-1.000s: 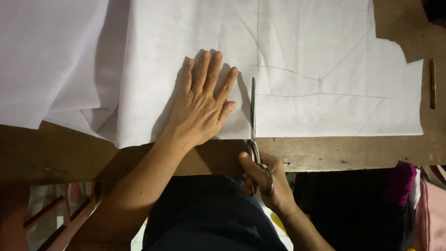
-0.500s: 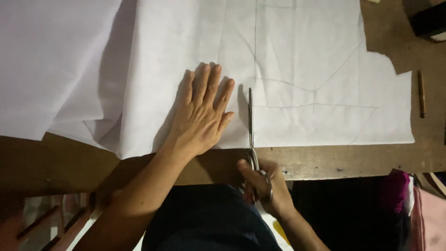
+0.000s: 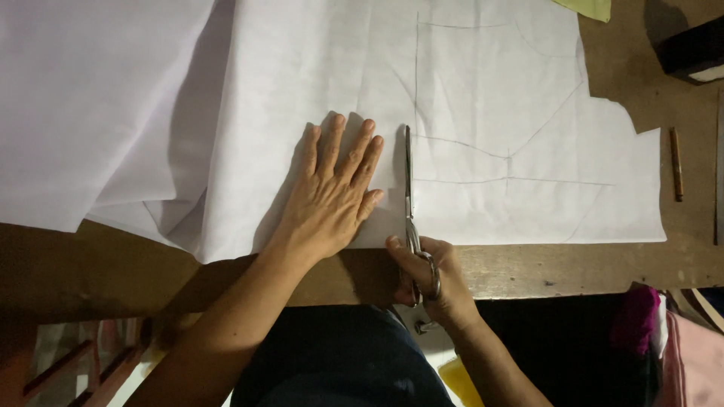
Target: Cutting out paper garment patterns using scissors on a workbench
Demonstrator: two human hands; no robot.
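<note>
A large sheet of white paper (image 3: 490,113) with thin pencil pattern lines lies on a wooden table (image 3: 573,267). My left hand (image 3: 335,192) rests flat on the paper with fingers spread, just left of a vertical drawn line. My right hand (image 3: 426,275) grips the handles of metal scissors (image 3: 409,188) at the table's near edge. The blades point away from me and lie along that vertical line, right beside my left fingertips.
More white paper (image 3: 90,105) drapes in folds over the left side. A brown pencil (image 3: 676,164) lies on bare wood at the right. A dark box (image 3: 694,49) sits at the top right corner. Pink cloth (image 3: 694,354) lies below the table edge.
The scissor blades have advanced a little farther up the drawn line. My left hand stays flat on the paper in about the same spot.
</note>
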